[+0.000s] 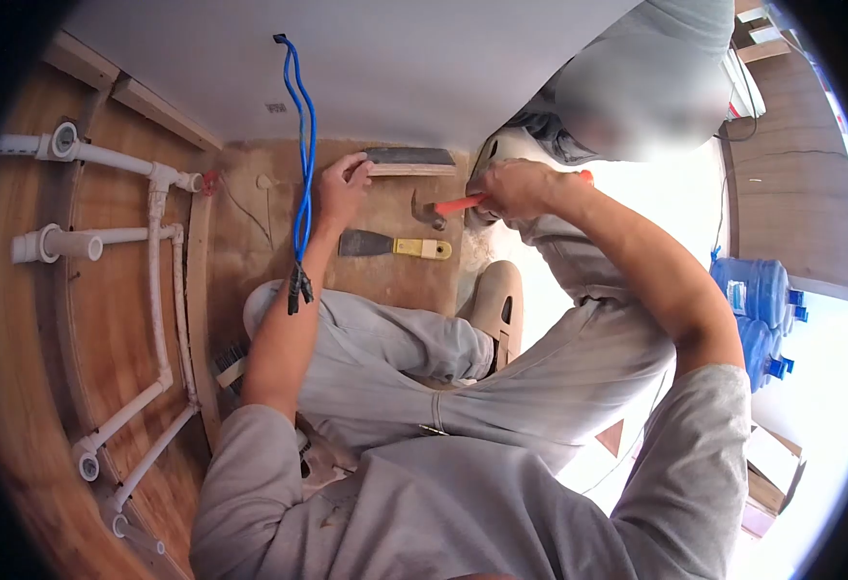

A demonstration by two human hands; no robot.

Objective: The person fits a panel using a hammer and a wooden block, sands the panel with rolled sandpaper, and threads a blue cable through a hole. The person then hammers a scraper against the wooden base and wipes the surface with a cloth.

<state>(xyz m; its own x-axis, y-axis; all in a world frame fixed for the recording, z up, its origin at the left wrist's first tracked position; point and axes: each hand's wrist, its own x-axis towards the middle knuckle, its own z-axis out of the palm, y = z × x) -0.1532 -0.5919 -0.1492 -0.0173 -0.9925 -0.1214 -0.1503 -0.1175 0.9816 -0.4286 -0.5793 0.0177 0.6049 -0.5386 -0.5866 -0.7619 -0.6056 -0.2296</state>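
Note:
My right hand (513, 187) is closed round the orange-red handle of a claw hammer (428, 211), whose metal head points left over the brown floor. With its fingers bent, my left hand (344, 190) grips the left end of a short wooden strip (410, 169) that has a dark face and a pale edge. The strip lies close to the white wall panel. Below it, apart from both hands, a putty knife (395, 246) with a yellow handle and a wide dark blade rests on the floor.
Blue wires (304, 145) with black connectors hang from the white panel (376, 58) before my left forearm. White pipes (156, 280) run along the wooden wall at left. A brush (230, 366) lies beside my leg. Another person (637, 87) is close at upper right; blue water bottles (755, 295) lie farther right.

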